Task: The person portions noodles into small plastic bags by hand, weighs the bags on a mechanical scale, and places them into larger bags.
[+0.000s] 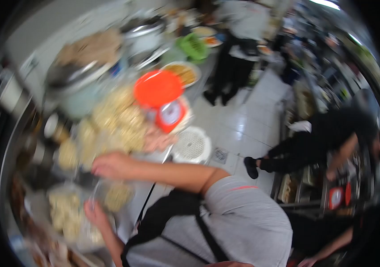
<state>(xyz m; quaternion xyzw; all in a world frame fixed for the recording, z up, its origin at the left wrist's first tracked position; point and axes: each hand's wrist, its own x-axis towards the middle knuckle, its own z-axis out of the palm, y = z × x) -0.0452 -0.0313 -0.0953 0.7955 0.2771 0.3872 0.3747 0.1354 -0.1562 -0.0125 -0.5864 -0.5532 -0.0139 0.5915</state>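
Observation:
My right hand (110, 165) is bent at the wrist over the near edge of a heap of clear plastic bags (123, 118) with pale yellow, noodle-like food inside. Its fingers look curled, but blur hides whether they grip anything. Lower in the view, my left hand (95, 214) is beside an open clear bag (65, 209) holding several pale portions. Whether its fingers pinch that bag cannot be made out. Between the two hands lies a smaller round portion of the pale food (118, 196).
Beyond the heap stand a red scale (171, 115) with an orange-red pan (159, 88), pinkish food (156, 138), a white perforated stool (192, 145), a plate of yellow food (182, 74) and a green basket (193, 46). Large pots (143, 38) line the wall. Other people (323, 138) work across the aisle.

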